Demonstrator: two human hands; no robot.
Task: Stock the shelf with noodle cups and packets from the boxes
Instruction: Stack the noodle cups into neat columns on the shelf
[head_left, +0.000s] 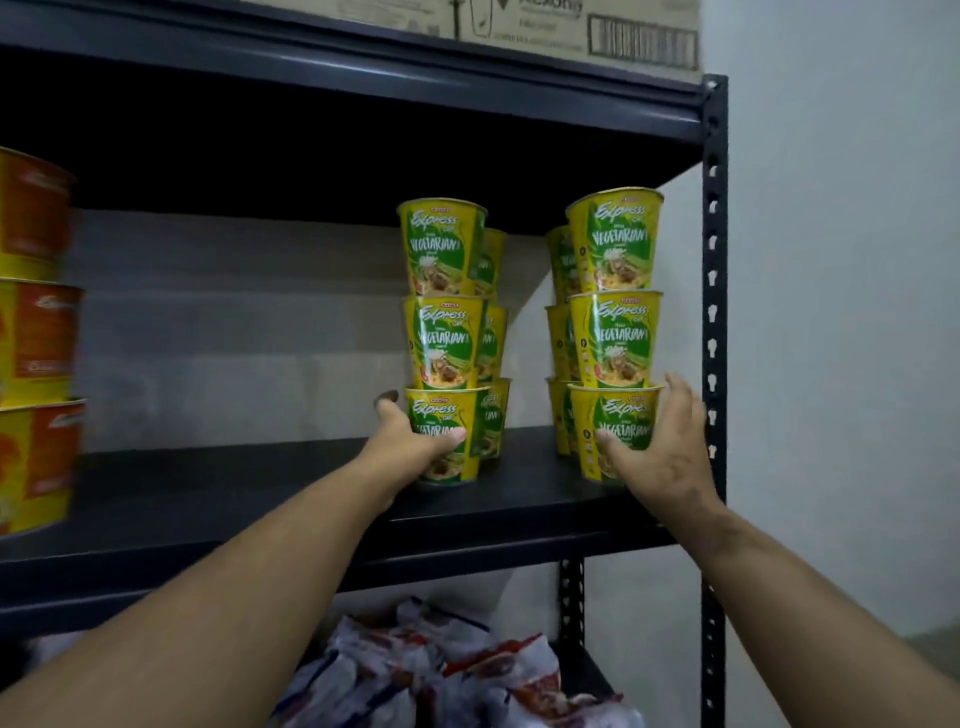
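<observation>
Shelf rack: dark metal, slotted upright at the right edge, standing against a pale wall.

Middle shelf: dark board carrying all the cups listed below.

Cardboard box: on the top board, barcode facing out.

Orange cups: orange-and-yellow stack of three at the far left of the middle shelf, blurred, well apart from the green ones.

Packets: a loose heap of red-and-white noodle packets on the lower shelf, partly hidden by the forearms.

Left green stack: three green-and-yellow vegetarian noodle cups piled upright, with a second pile just behind.

Right green stack: three of the same cups near the right upright, another pile behind; a gap separates the two front stacks.

Left hand: grip closed around the bottom cup of the left green stack, thumb across its front.

Right hand: grip curved round the bottom cup of the right green stack, thumb on its label, fingers spread along its right side.
</observation>
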